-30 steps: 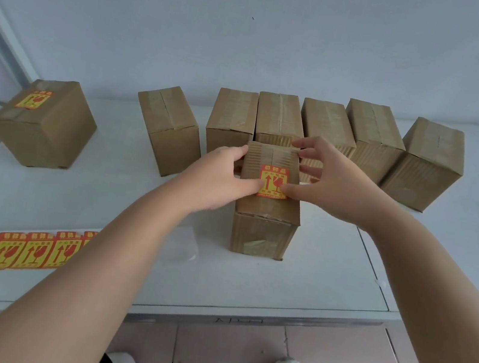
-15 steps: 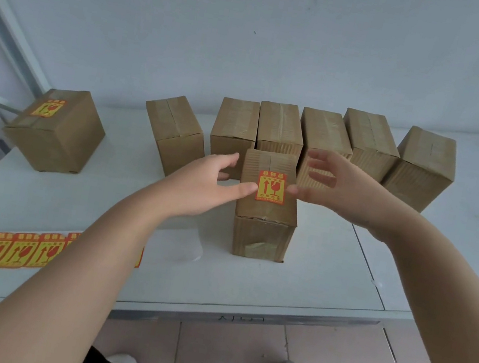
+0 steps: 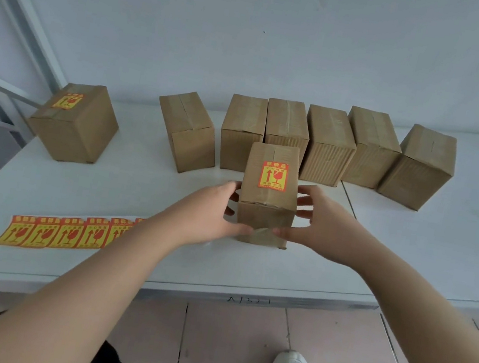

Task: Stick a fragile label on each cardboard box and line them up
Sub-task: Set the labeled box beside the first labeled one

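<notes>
You are gripping the labelled box (image 3: 268, 199) between left hand (image 3: 215, 212) and right hand (image 3: 319, 226); the other labelled box (image 3: 74, 122) is sitting far left.

Your left hand (image 3: 211, 208) and right hand (image 3: 316, 226) clasp the front box (image 3: 268, 199) by its sides on the white table (image 3: 409, 257). A fragile label (image 3: 274, 175) sits on its top. A label strip (image 3: 64, 233) lies near the table's left front edge.
</notes>
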